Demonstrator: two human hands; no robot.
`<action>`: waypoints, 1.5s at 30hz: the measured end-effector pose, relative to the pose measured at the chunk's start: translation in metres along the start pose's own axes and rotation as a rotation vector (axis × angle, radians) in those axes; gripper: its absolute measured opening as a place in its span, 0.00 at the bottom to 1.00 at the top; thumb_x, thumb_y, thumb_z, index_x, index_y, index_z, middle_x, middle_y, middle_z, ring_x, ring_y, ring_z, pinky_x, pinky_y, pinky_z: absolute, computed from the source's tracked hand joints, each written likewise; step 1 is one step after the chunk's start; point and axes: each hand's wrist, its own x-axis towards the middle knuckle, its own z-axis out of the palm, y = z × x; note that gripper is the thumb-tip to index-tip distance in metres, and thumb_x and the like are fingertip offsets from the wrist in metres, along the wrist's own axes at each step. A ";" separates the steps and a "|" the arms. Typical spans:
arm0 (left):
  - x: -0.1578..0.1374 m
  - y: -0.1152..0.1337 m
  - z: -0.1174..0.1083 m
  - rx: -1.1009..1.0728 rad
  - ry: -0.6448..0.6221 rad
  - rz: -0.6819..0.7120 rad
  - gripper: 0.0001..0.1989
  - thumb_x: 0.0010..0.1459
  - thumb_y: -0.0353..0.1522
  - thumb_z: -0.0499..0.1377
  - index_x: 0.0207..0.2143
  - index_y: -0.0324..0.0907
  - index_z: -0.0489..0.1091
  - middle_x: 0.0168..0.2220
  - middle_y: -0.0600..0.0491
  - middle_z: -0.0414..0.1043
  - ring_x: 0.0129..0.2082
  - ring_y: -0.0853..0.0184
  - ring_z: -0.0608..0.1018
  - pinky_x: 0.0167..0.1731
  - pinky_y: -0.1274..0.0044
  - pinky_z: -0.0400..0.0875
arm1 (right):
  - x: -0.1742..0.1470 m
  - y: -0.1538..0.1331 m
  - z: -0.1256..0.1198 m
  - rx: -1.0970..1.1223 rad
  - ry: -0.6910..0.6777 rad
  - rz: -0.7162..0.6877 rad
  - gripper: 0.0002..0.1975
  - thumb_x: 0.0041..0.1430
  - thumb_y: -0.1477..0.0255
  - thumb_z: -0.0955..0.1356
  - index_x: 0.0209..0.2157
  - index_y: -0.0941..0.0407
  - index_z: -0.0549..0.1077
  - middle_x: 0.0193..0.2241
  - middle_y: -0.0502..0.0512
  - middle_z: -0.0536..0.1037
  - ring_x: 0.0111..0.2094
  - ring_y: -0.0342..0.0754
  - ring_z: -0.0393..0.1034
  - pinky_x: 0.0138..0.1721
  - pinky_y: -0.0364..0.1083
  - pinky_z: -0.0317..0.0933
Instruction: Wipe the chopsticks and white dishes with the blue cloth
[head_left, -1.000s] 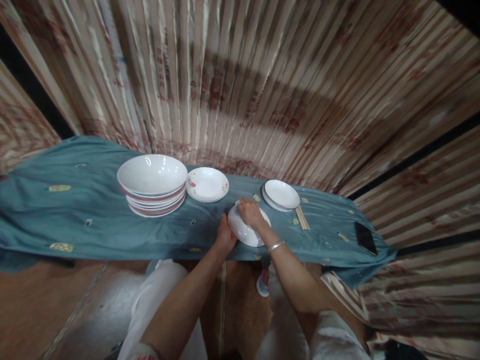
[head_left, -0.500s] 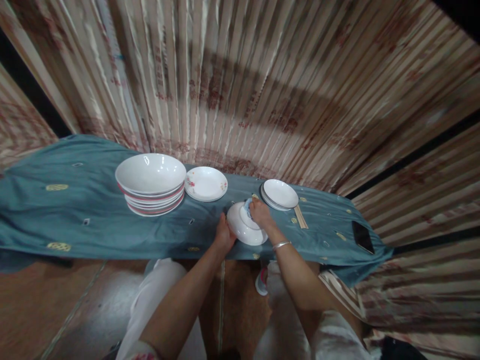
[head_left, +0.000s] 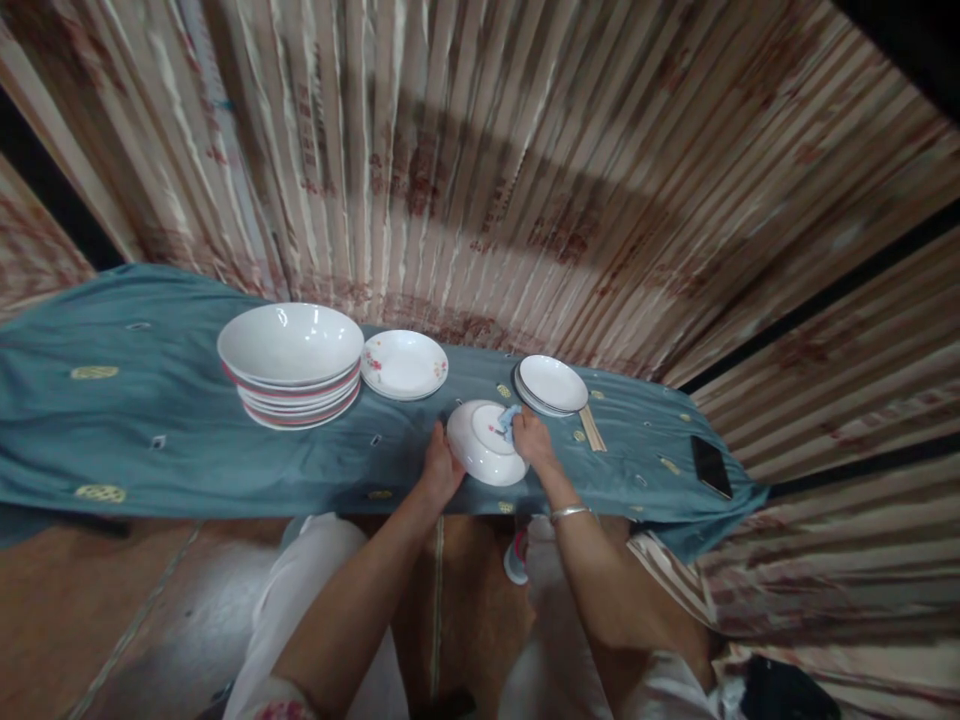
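My left hand [head_left: 442, 468] grips the left edge of a white plate [head_left: 486, 462], which is tilted so that its underside faces me. A small mark shows at the centre of that underside. My right hand [head_left: 531, 437] pinches a light blue cloth [head_left: 510, 420] and presses it on the plate's underside near the foot ring. Behind the held plate, a short stack of white plates [head_left: 553, 384] stands to the right. Some flower-patterned plates [head_left: 405, 364] lie stacked to the left.
A tall stack of large white bowls and red-rimmed dishes [head_left: 292, 350] stands on the left of the green cloth-covered table [head_left: 180, 450]. Wooden chopsticks [head_left: 592, 428] lie by the right stack, and a black phone [head_left: 710, 466] is near the right end. A pleated curtain [head_left: 450, 200] hangs behind.
My right hand has wiped across the plate's underside towards its right side, uncovering the mark at the centre. My left hand keeps its hold. The whole view has shifted slightly.
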 end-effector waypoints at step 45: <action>0.007 -0.006 -0.001 -0.067 0.010 0.074 0.21 0.68 0.37 0.43 0.48 0.36 0.70 0.41 0.45 0.79 0.46 0.62 0.79 0.47 0.75 0.72 | -0.132 -0.022 0.073 0.293 0.513 0.034 0.31 0.68 0.62 0.51 0.62 0.72 0.53 0.61 0.82 0.57 0.65 0.62 0.48 0.59 0.64 0.53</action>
